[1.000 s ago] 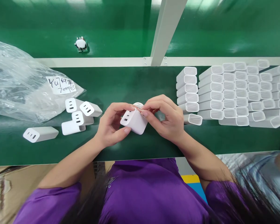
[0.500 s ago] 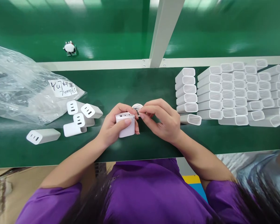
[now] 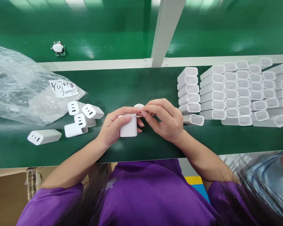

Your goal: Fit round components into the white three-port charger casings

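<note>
My left hand [image 3: 112,124] is closed round a white charger case [image 3: 128,126], thumb on its near upper edge. The case is upright above the table, and its slotted end is barely visible from this angle. My right hand [image 3: 163,118] is beside it, thumb and index finger pinched together near my left fingertips. Whatever lies in that pinch is too small and covered to make out. A white round piece [image 3: 138,106] shows just behind the fingers, partly hidden by them.
Several white charger cases with slots [image 3: 81,116] lie on the left, near a clear plastic bag [image 3: 19,91] with a handwritten label. Rows of open-ended white shells [image 3: 226,91] are stacked on the right. A small circuit board [image 3: 58,48] sits beyond the rail, left of a post [image 3: 168,31].
The case in my left hand has turned, so its slotted end shows less. My left fingers now reach over its top toward my right fingertips. The circuit board beyond the rail has shifted left.
</note>
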`<state>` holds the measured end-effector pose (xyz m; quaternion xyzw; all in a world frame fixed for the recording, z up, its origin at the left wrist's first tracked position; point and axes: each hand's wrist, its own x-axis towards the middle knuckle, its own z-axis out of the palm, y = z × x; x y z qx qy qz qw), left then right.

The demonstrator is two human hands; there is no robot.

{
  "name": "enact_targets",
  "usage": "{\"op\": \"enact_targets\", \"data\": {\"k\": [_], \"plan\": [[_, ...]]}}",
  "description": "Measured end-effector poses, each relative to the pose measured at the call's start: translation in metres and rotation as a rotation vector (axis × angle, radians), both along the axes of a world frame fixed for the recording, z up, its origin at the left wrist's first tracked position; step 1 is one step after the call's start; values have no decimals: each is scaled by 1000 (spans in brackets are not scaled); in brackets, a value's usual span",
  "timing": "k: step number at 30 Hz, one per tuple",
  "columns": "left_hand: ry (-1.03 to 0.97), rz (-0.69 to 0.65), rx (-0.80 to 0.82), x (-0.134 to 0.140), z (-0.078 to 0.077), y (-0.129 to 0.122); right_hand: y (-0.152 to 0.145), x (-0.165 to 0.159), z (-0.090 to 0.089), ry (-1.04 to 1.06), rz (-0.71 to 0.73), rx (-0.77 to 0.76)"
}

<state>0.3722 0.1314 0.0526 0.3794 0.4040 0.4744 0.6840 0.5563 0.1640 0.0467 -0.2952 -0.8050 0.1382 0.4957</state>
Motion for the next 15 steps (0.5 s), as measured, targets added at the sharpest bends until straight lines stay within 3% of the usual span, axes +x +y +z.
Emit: {"op": "enact_targets", "data": {"k": [10,15], "plan": [[23,13,5,0,-1,-1,2,1,-2,-81,-37,113],[39,-11,-19,-2,-1,-2,2,-2,-1,-1,-11,52]]}}
